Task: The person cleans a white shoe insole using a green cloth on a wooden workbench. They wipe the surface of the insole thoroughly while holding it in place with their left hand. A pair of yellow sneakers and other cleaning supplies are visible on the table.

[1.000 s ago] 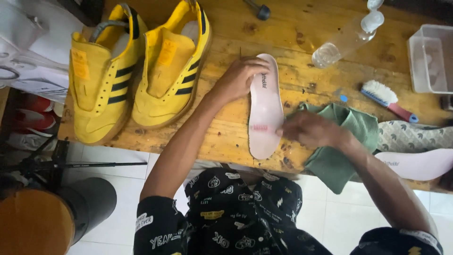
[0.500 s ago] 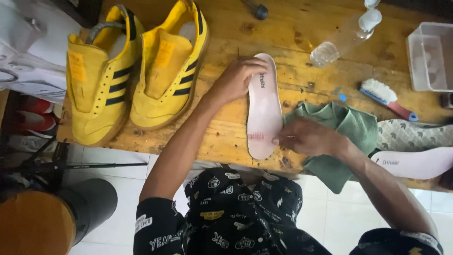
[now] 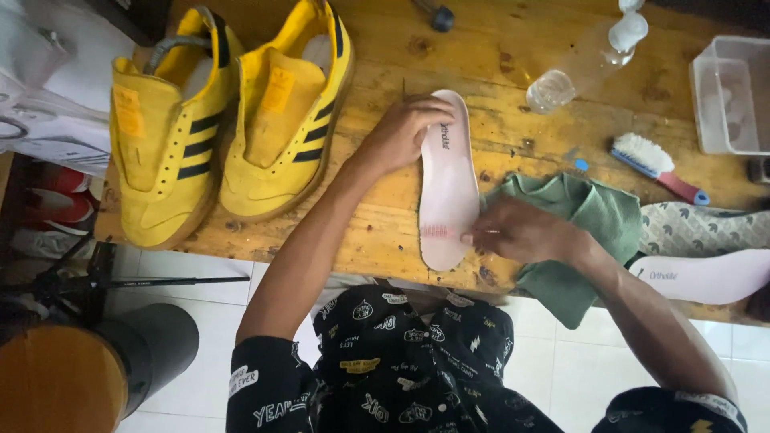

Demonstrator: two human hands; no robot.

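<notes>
Right hand (image 3: 521, 232) has slid down the insole (image 3: 447, 180), fingers blurred, grip unclear; left hand (image 3: 405, 128) fingers spread, pressing its top.

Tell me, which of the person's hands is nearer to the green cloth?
Right. The right hand lies at the green cloth's left edge, touching the pale insole's lower end; the left hand holds the insole's upper end, farther off.

Left hand (image 3: 405, 128) presses pale insole (image 3: 447, 172) flat on tabletop (image 3: 497, 72); right hand (image 3: 521, 232) touches its lower end, green cloth (image 3: 597, 216) just beside, yellow shoes (image 3: 228, 120) beyond left hand.
</notes>
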